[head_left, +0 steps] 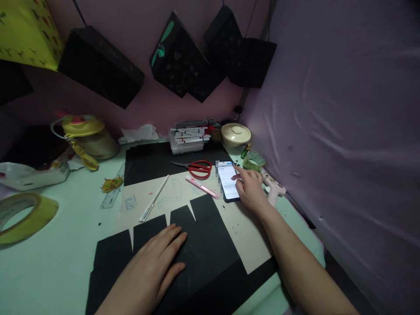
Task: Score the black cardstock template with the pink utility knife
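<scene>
My left hand (154, 264) lies flat on a sheet of black card (206, 245), its fingers stretched out and the thumb apart. Narrow slits are cut into the card's far edge. My right hand (251, 186) is at a lit smartphone (228, 181), fingertips over the right side of its screen. The phone rests on the paper and is not lifted. Left of it lie red-handled scissors (201, 169) and a pink and white utility knife (201, 187). A white pen (154, 199) lies beyond my left hand on a pale sheet with blue drawn marks (173, 192).
A box of markers (188, 138) and a lidded cream bowl (235, 134) stand at the back. At right are a green tape roll (253, 161) and a pink glue gun (274, 187). Yellow tape (46, 214), a ruler (110, 199) and a yellow-lidded jug (92, 138) are left. Black boxes (101, 65) hang above.
</scene>
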`<state>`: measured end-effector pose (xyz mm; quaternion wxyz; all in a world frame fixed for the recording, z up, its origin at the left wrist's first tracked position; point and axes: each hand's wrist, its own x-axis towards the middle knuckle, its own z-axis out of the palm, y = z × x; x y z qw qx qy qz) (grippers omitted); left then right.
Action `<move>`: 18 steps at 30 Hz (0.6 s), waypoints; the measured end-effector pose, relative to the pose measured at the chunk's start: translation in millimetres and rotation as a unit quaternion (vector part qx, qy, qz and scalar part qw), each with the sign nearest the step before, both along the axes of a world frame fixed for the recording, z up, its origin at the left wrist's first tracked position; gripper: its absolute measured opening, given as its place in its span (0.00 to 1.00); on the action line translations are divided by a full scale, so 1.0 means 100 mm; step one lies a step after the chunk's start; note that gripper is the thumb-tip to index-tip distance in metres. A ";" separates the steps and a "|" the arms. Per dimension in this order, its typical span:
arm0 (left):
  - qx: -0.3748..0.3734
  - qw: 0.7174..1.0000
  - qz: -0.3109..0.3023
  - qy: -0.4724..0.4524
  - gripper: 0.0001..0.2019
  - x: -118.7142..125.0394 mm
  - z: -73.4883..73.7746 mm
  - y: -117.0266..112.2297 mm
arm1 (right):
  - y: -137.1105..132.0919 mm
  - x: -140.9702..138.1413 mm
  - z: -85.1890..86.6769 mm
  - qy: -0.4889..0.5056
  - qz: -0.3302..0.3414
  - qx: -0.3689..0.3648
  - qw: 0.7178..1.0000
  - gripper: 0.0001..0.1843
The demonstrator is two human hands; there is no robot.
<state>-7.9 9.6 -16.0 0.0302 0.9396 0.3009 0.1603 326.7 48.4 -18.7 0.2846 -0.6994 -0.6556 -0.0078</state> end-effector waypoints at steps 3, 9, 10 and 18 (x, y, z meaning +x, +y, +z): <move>-0.004 1.000 0.002 -0.006 0.22 0.00 0.00 0.00 | 0.01 0.00 -0.01 -0.002 -0.004 -0.008 1.000 0.26; 0.001 1.000 -0.001 -0.003 0.22 0.01 0.01 0.00 | 0.01 0.00 -0.02 0.001 -0.003 -0.015 1.000 0.27; 0.002 1.000 -0.002 -0.002 0.22 0.01 0.01 0.01 | 0.01 0.00 -0.02 0.003 -0.003 -0.011 1.000 0.27; -0.007 1.000 0.002 0.007 0.22 0.01 0.00 -0.01 | -0.01 -0.02 0.02 0.010 0.007 0.013 1.000 0.26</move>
